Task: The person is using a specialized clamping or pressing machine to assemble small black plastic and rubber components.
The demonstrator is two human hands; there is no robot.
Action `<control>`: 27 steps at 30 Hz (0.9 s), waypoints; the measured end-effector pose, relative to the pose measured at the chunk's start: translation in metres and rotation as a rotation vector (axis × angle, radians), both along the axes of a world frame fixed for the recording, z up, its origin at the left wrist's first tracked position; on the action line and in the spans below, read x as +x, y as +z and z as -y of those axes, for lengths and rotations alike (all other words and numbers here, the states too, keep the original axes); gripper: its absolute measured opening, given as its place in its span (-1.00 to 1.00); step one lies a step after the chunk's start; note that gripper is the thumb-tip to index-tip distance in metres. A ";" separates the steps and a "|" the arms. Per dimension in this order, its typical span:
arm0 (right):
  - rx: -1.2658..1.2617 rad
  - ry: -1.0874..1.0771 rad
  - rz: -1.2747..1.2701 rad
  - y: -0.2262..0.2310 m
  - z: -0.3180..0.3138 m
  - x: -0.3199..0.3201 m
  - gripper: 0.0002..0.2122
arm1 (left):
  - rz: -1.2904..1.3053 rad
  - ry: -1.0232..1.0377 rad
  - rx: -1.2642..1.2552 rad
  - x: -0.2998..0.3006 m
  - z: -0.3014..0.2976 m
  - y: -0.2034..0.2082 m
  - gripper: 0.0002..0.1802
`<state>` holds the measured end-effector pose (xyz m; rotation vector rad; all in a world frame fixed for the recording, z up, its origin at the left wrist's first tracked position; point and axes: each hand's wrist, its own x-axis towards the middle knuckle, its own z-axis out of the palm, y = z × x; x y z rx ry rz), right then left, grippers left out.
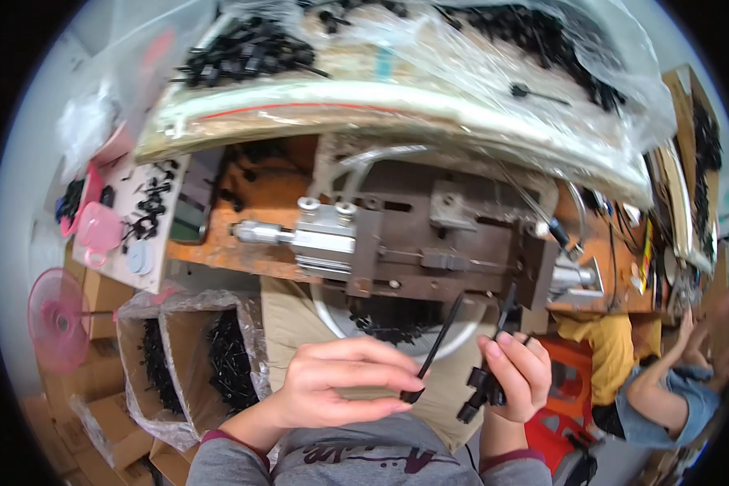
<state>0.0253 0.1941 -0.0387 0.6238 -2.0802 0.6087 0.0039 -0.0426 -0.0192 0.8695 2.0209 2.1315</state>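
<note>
Left hand low in the view, just below the near edge of the orange surface — fingers narrowed to a pinch on the lower end of a thin black strap. Strap slanting up and to the right from that pinch, its upper tip just short of the brown metal press. Right hand just beside the left, closed around a short black plastic connector, with a second thin black strip rising from its fingertips toward the press. The two hands near each other, not touching.

Press bolted along the near edge of the surface, a silver cylinder jutting from its left side, another at its right end. Under the press, a round white basin with small black parts inside. At the far edge, a long tray under clear plastic sheeting, heaped with more black parts. Toward the left corner, a white board scattered with black pieces, a pink cup just beside it.

Below the left end of the surface, cardboard boxes lined with plastic bags, holding black parts; a pink fan further left. At the right rim, another person in a blue sleeve — details there too bent to tell.
</note>
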 end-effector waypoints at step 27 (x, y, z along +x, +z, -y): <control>0.031 0.003 0.005 0.016 0.012 -0.008 -0.77 | -0.353 -0.026 -0.320 -0.022 -0.023 0.034 -0.62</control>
